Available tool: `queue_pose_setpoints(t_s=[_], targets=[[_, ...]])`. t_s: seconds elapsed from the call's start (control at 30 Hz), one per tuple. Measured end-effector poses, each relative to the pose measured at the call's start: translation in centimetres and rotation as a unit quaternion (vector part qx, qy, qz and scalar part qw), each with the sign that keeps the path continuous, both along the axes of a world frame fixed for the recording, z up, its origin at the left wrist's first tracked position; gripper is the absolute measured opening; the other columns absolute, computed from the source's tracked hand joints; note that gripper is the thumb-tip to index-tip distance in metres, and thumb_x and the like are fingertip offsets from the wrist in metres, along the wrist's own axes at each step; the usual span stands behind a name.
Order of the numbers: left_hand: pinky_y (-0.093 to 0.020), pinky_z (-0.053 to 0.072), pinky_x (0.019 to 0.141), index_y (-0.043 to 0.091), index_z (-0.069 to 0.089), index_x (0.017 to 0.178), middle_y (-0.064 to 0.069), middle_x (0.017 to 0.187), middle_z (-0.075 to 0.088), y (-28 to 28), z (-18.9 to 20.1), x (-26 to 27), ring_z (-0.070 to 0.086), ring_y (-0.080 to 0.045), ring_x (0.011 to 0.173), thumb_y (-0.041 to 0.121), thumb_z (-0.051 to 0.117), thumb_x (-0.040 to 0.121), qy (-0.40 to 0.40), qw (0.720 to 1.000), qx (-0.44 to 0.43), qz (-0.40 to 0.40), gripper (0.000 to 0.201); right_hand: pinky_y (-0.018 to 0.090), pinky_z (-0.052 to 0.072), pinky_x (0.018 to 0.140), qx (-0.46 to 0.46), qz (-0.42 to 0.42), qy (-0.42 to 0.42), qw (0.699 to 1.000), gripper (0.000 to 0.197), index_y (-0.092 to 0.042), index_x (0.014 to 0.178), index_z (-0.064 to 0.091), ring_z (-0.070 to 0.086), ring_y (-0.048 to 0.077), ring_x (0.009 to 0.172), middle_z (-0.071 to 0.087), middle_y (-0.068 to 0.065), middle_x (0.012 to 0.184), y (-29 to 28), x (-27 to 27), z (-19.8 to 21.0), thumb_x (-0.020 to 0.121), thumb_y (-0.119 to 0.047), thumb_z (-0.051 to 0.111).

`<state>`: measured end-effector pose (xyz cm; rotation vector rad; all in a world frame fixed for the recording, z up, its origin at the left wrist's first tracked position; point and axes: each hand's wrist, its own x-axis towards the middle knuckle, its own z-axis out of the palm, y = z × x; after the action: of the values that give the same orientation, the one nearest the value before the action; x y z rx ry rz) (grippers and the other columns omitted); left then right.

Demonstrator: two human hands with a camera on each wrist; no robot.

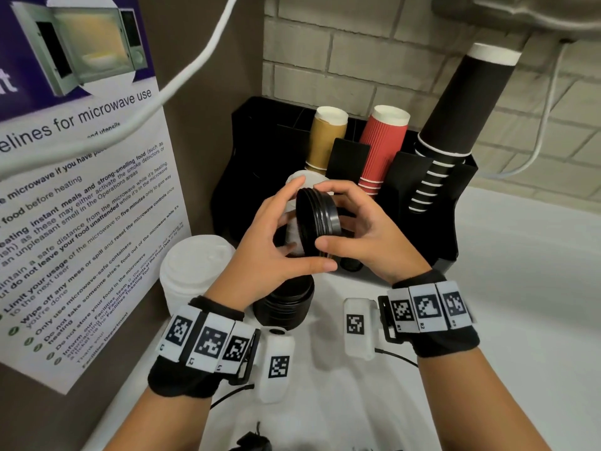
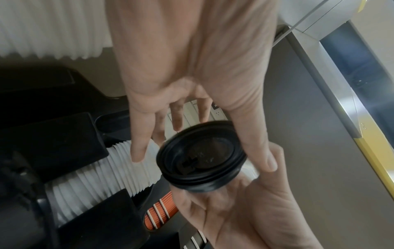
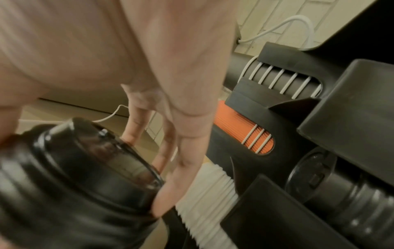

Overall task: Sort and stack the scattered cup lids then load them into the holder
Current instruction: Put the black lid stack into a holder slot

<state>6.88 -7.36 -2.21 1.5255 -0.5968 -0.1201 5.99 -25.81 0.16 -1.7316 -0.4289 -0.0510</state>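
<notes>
Both hands hold a short stack of black lids (image 1: 318, 208) on edge, in front of the black holder (image 1: 419, 229). My left hand (image 1: 307, 226) grips the stack from the left, thumb below and fingers over the top. From the right, my right hand (image 1: 327, 219) grips the stack's rim. In the left wrist view the black lid stack (image 2: 200, 156) shows its top face, and white lids (image 2: 95, 176) lie in a holder slot behind it. The right wrist view shows the black lids (image 3: 85, 168) close up and blurred, against my fingers (image 3: 183, 158).
A stack of white lids (image 1: 195, 271) and a stack of black lids (image 1: 283, 304) stand on the white counter. The holder carries gold cups (image 1: 325, 138), red cups (image 1: 380, 148) and black cups (image 1: 455, 125). A poster wall (image 1: 81, 190) is close on the left.
</notes>
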Motion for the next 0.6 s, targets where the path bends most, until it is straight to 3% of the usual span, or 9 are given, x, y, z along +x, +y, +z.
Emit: queue_pose_setpoints(t_s=[0.1,0.2,0.23,0.3,0.33,0.43,0.6], targets=[[-0.038,0.044,0.106,0.057,0.032,0.136,0.017,0.147,0.033,0.3,0.0,0.2,0.04,-0.003,0.136,0.037,0.091,0.056,-0.002,1.0,-0.01,0.021,0.102,0.027,0.051,0.089,-0.014,-0.092,-0.041,0.995,0.061,-0.024,0.123,0.052,0.06,0.011,0.11,0.058,-0.002,0.121,-1.4,0.5,0.5,0.069,-0.018,0.079],[-0.028,0.046,0.101,0.049,0.038,0.135,0.013,0.144,0.038,1.0,0.2,0.3,0.047,0.0,0.128,0.036,0.083,0.065,-0.017,0.997,-0.025,0.068,0.084,0.033,0.051,0.095,-0.126,-0.234,-0.055,0.962,0.064,-0.032,0.123,0.051,0.058,0.014,0.109,0.051,0.0,0.123,-3.9,2.0,0.7,0.069,-0.018,0.082],[-0.022,0.048,0.098,0.047,0.041,0.134,0.011,0.142,0.041,1.1,0.3,0.4,0.05,0.0,0.125,0.038,0.083,0.069,-0.022,0.996,-0.028,0.087,0.078,0.027,0.05,0.095,-0.174,-0.259,-0.046,0.949,0.067,-0.033,0.125,0.05,0.057,0.015,0.107,0.047,0.002,0.124,-4.6,2.5,0.5,0.068,-0.018,0.082],[-0.013,0.048,0.09,0.043,0.044,0.13,0.007,0.138,0.045,1.5,0.6,0.6,0.054,-0.003,0.12,0.039,0.079,0.075,-0.032,0.992,-0.033,0.119,0.065,0.005,0.042,0.087,-0.276,-0.268,-0.028,0.922,0.071,-0.029,0.128,0.05,0.054,0.015,0.103,0.039,0.002,0.121,-5.6,3.5,0.1,0.066,-0.018,0.082],[-0.011,0.047,0.088,0.041,0.045,0.129,0.005,0.137,0.046,1.6,0.7,0.7,0.055,-0.005,0.119,0.037,0.076,0.077,-0.037,0.99,-0.036,0.129,0.061,0.003,0.037,0.086,-0.328,-0.259,-0.017,0.908,0.074,-0.028,0.131,0.049,0.052,0.017,0.105,0.036,0.002,0.12,-6.0,4.0,-0.2,0.065,-0.018,0.082],[-0.011,0.048,0.086,0.036,0.046,0.127,0.0,0.135,0.047,1.7,1.0,0.8,0.057,-0.012,0.117,0.019,0.071,0.084,-0.048,0.987,-0.05,0.142,0.052,0.025,0.04,0.097,-0.453,-0.194,0.036,0.87,0.082,-0.027,0.137,0.046,0.047,0.026,0.118,0.034,0.005,0.127,-6.2,5.2,-0.7,0.063,-0.019,0.083],[-0.013,0.048,0.086,0.04,0.047,0.122,0.002,0.131,0.048,1.6,1.3,0.7,0.058,-0.013,0.115,0.018,0.07,0.082,-0.055,0.988,-0.061,0.128,0.05,0.036,0.048,0.094,-0.578,-0.104,0.078,0.806,0.093,-0.021,0.145,0.036,0.046,0.031,0.119,0.031,0.011,0.139,-5.1,6.4,-1.6,0.065,-0.016,0.083]])
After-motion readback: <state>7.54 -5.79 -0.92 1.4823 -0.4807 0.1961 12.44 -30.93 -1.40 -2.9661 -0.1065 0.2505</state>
